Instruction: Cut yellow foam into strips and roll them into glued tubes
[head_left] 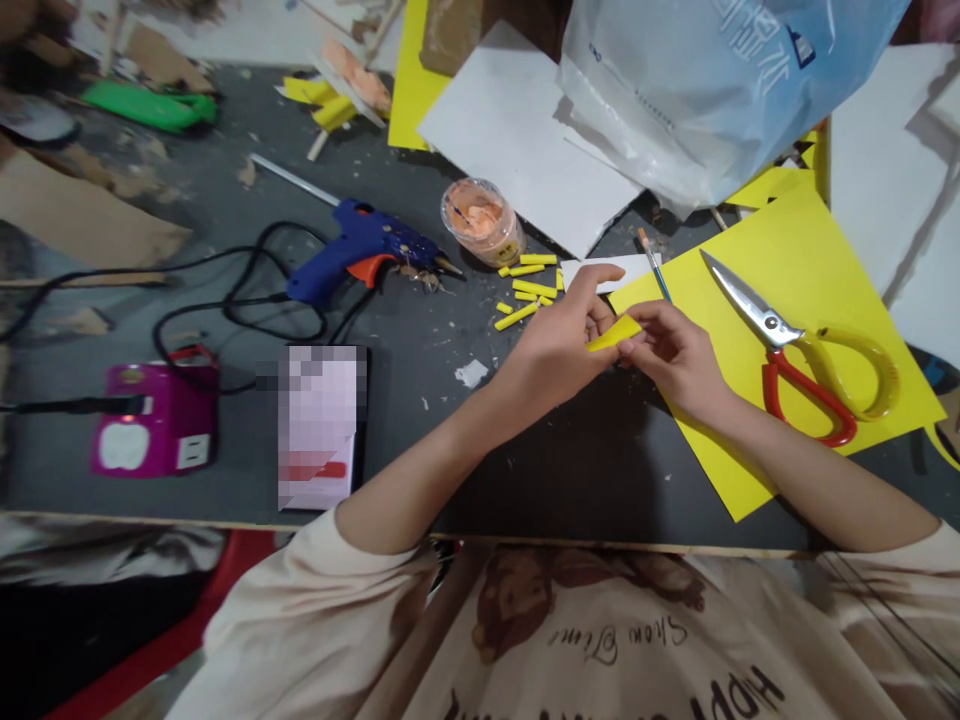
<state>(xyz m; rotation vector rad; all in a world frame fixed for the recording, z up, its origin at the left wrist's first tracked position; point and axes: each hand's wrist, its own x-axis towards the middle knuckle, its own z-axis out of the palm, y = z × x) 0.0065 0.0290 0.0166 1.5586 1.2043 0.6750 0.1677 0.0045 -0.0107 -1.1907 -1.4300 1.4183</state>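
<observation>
Both my hands meet over the dark table, pinching a small yellow paper piece [615,333] between them. My left hand [562,335] grips its left end with the index finger stretched forward. My right hand [671,350] holds its right end with fingers curled. Just beyond the hands lie several rolled yellow paper sticks [529,290]. My right forearm rests on a large yellow paper sheet [806,270], where red-and-yellow-handled scissors [802,345] lie.
A blue glue gun [367,250] with a black cord lies left of a clear jar [482,220]. A small paintbrush [654,262], white sheets [517,130] and a plastic bag [712,90] sit at the back. A magenta device [154,420] and a phone [319,425] are at the left.
</observation>
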